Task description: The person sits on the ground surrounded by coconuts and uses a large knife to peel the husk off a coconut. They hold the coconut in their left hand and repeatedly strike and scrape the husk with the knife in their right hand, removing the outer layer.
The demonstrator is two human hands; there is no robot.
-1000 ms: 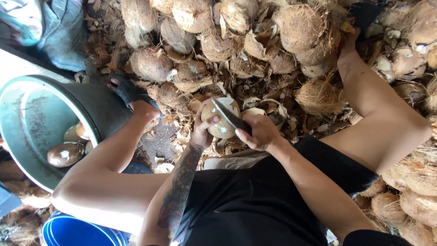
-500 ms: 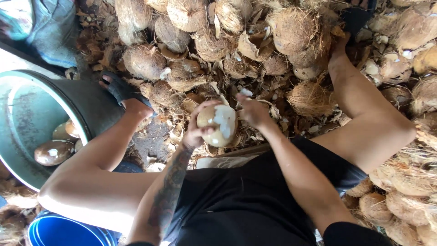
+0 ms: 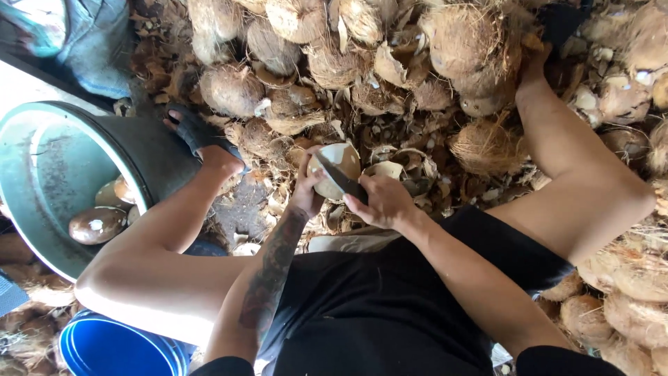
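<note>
My left hand [image 3: 307, 189] grips a pale, partly peeled coconut [image 3: 339, 163] in front of my lap. A dark-bladed knife [image 3: 339, 179] lies slanted across the coconut's face, and my right hand [image 3: 379, 202] is closed on its handle. Both hands sit close together between my bare knees. The far side of the coconut is hidden from me.
A heap of brown husked coconuts [image 3: 459, 42] and shell scraps fills the ground ahead and to the right. A large grey-green tub [image 3: 49, 160] at left holds several peeled coconuts [image 3: 97, 224]. A blue bucket [image 3: 115, 348] stands at lower left.
The knife blade was off the coconut half a second ago, with the right hand beside it; now the blade lies across the coconut again. The coconut has turned in my left hand.
</note>
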